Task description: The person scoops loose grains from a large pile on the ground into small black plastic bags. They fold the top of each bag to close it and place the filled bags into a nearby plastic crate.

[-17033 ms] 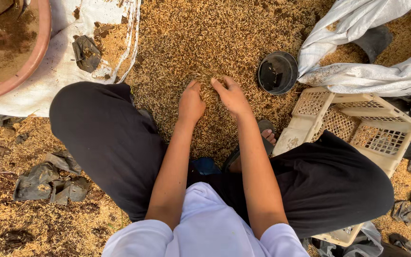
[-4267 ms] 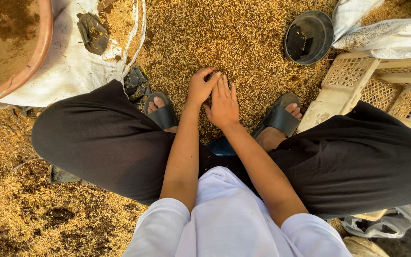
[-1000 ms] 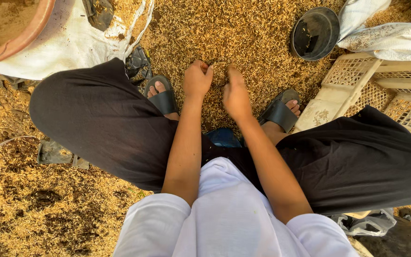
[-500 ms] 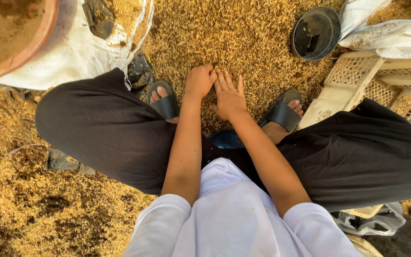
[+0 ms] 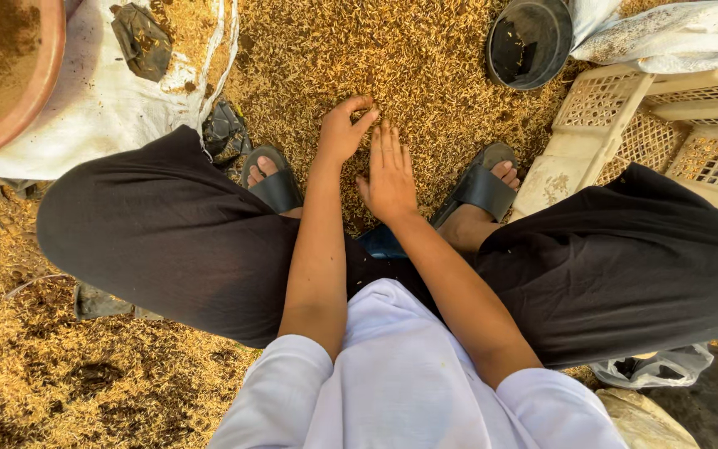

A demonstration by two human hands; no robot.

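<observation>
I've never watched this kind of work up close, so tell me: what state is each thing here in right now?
Left hand: fingers curled, resting on the grain.
Right hand: flat, fingers spread, palm down on the grain.
Grain: loose, spread over the ground.
Black bowl: upright, nearly empty, a few grains inside.
Plastic crate: lying tilted on the grain.
Round tub: holds brown material.

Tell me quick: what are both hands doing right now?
Left hand: loosely curled, fingers pressed into the golden husked grain on the ground; whether it holds any cannot be told.
Right hand: open, flat on the grain, holding nothing.
</observation>
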